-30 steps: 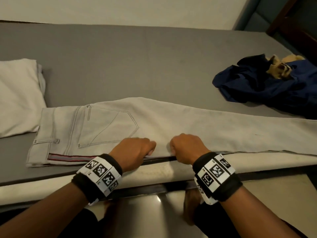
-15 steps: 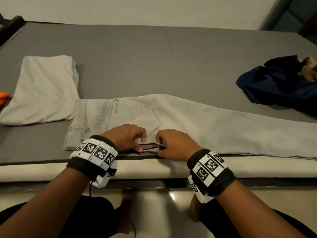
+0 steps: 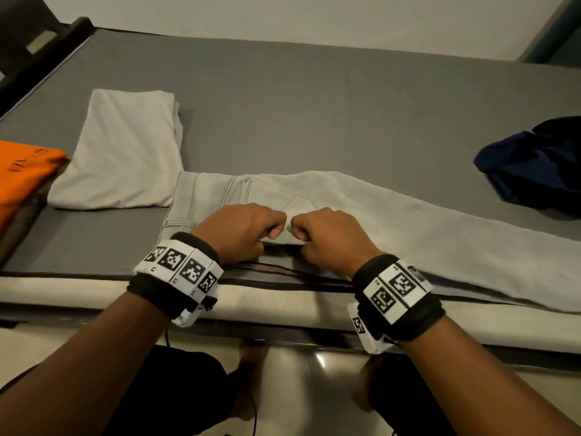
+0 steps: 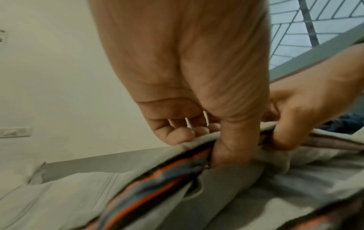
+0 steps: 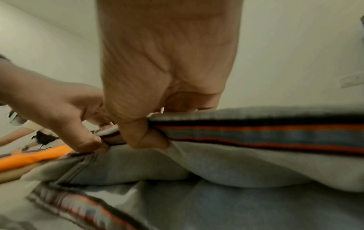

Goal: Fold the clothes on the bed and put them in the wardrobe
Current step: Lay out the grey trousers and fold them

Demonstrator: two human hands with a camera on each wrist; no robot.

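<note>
Light grey trousers (image 3: 393, 221) lie lengthwise along the near edge of the grey bed (image 3: 314, 114), waist to the left, legs running off to the right. My left hand (image 3: 248, 229) and right hand (image 3: 317, 234) sit knuckle to knuckle at the seat, each pinching the near edge of the upper layer and lifting it. The raised edge shows an orange and dark striped seam band (image 5: 265, 135). In the left wrist view my left hand (image 4: 212, 140) has its thumb under the trousers (image 4: 78, 194) fabric. My right hand (image 5: 145, 129) pinches the trousers (image 5: 246, 168) edge.
A folded pale grey garment (image 3: 125, 152) lies just left of the waistband, with an orange garment (image 3: 22, 174) beyond it at the left edge. A crumpled dark blue heap (image 3: 534, 162) sits at the right. The far half of the mattress is bare; a wall runs behind.
Both hands slid left along the near edge of the trousers, from the thigh to the seat, and came together. They now lift the upper layer's edge, which shows the striped seam.
</note>
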